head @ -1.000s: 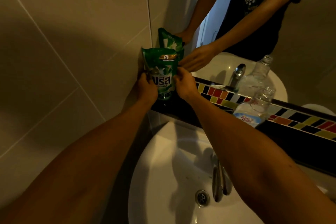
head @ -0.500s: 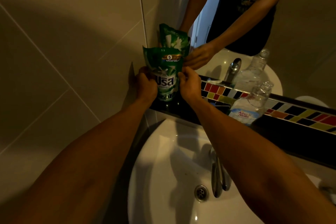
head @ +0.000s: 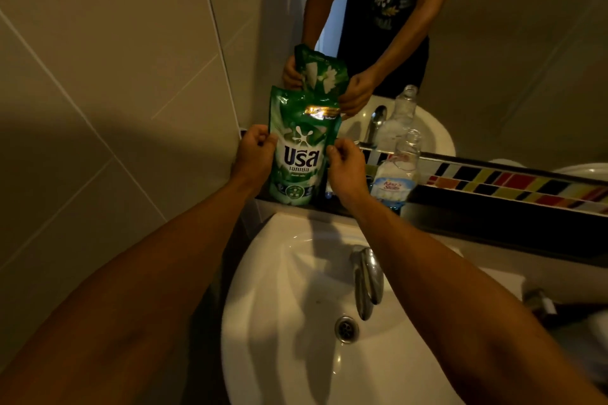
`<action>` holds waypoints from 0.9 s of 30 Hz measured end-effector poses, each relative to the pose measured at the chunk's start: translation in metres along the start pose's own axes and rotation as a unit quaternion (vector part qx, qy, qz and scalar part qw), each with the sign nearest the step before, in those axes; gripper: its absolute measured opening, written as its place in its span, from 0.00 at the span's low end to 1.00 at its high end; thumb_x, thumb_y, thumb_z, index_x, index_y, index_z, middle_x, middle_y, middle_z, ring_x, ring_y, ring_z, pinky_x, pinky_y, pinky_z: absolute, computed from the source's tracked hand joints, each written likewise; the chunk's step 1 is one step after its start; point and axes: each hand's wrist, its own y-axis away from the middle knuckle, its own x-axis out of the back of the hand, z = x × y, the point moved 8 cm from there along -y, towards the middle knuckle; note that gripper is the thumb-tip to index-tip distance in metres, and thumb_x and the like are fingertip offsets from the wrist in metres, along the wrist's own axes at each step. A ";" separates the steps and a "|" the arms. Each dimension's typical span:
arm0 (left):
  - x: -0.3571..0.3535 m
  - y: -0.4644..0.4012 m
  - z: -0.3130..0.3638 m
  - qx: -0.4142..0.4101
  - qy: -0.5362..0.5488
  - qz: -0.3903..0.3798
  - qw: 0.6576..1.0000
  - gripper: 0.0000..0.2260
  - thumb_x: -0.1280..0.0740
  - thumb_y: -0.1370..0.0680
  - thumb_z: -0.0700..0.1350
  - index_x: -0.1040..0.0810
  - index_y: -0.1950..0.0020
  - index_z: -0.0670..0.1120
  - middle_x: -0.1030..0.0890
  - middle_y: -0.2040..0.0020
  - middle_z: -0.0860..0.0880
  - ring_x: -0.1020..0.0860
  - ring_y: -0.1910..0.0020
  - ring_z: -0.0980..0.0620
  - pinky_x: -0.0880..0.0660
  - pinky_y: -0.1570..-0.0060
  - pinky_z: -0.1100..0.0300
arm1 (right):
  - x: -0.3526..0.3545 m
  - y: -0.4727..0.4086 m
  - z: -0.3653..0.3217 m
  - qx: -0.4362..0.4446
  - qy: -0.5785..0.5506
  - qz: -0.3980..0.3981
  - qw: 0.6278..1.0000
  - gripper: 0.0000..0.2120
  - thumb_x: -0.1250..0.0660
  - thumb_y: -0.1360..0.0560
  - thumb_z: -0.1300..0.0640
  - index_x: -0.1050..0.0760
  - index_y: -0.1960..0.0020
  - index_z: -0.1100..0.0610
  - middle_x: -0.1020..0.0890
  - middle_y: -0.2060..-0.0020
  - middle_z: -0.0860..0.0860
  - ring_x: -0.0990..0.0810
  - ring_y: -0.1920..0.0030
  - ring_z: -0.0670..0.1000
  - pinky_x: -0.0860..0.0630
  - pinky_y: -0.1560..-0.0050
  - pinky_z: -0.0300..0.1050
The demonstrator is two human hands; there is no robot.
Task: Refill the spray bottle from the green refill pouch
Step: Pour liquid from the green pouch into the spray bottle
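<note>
The pouch [head: 301,148], glossy green with white lettering and a splash logo, stands upright on the dark ledge [head: 460,217] behind the sink [head: 296,322]; left hand [head: 253,154] and right hand [head: 345,168] pinch its side edges; the clear bottle [head: 399,171] stands capless just right.

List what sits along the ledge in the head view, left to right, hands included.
left hand → green refill pouch → right hand → clear bottle with no cap on → coloured tile strip. Both hands pinch the pouch's side edges; the pouch stands upright on the ledge.
</note>
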 end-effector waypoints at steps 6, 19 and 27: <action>-0.025 0.013 0.051 0.000 0.058 -0.092 0.994 0.04 0.36 0.18 0.42 0.22 0.46 0.46 0.18 0.54 0.50 0.17 0.54 0.51 0.18 0.57 0.51 | 0.039 0.025 -0.022 -0.018 -0.091 -0.005 0.996 0.09 0.42 0.13 0.58 0.28 0.38 0.62 0.17 0.43 0.60 0.16 0.41 0.60 0.17 0.41 0.66; -0.070 0.035 0.118 -0.024 0.070 -0.134 0.988 0.09 0.36 0.19 0.35 0.26 0.39 0.44 0.19 0.53 0.48 0.19 0.69 0.59 0.28 0.79 0.68 | 0.093 0.054 -0.040 -0.024 -0.185 0.078 0.979 0.09 0.39 0.15 0.63 0.28 0.36 0.59 0.16 0.44 0.57 0.14 0.43 0.60 0.15 0.45 0.64; -0.079 0.036 0.121 0.033 0.110 -0.127 0.985 0.13 0.36 0.19 0.34 0.28 0.35 0.40 0.20 0.55 0.47 0.19 0.75 0.59 0.29 0.82 0.68 | 0.090 0.061 -0.021 -0.109 -0.231 0.042 0.966 0.11 0.37 0.17 0.64 0.26 0.35 0.64 0.16 0.41 0.62 0.16 0.40 0.65 0.17 0.41 0.65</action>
